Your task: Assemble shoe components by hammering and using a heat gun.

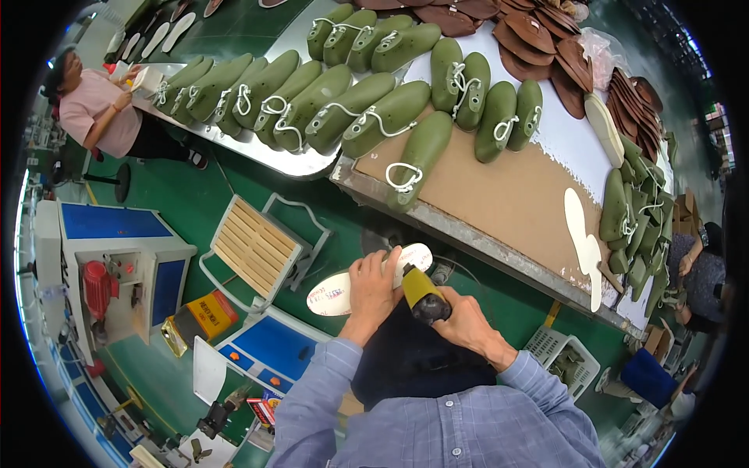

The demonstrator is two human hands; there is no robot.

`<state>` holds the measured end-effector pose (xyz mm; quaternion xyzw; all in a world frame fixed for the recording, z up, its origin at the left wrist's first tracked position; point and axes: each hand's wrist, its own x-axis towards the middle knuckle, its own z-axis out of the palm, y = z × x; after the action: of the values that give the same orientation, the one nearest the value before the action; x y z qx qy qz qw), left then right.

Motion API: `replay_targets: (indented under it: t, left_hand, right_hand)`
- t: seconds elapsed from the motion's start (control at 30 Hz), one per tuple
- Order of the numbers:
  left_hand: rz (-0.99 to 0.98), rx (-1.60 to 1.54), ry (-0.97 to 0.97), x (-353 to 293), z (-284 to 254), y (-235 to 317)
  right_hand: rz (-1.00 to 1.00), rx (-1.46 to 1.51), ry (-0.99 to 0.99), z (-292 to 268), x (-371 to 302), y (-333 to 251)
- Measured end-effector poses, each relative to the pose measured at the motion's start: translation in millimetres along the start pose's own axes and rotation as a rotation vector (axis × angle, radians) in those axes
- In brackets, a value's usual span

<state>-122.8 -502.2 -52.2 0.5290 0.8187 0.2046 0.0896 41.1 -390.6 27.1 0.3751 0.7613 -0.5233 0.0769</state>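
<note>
My left hand [371, 290] is wrapped round a white insole [329, 296] with print on it, held sole side up above my lap. Whatever lies beneath the insole is hidden. In my right hand [468, 321] is a yellow-and-black handheld power tool [422, 292], its narrow nose at the insole's right part, close to my left fingers. I cannot tell whether the nose touches the surface. Just beyond my hands, a green shoe last [425, 156] with a white cord loop lies at the edge of the workbench [484, 187].
Rows of green lasts [292, 93] cover the metal table and bench. White insoles [577, 226] and a hammer [610, 277] lie at the right, brown leather pieces [530, 39] behind. A slatted chair [253, 249] stands left, a crate [566, 363] right. A person [101, 109] works far left.
</note>
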Motion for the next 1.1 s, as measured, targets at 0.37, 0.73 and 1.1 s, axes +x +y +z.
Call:
replay_targets:
  t: [0.37, 0.73, 1.1]
  left_hand:
    - [-0.103, -0.107, 0.132, -86.5, -44.0, -75.7]
    - [-0.121, -0.579, 0.266, -91.1, -33.5, -82.6]
    - [-0.119, -0.573, 0.251, -85.3, -34.4, -81.8]
  right_hand:
    - [-0.179, -0.073, -0.272, 51.2, 12.6, -32.7]
    - [-0.222, -0.206, -0.309, 80.3, 10.4, -55.3]
    - [-0.167, -0.148, -0.209, 86.4, 8.9, -49.6]
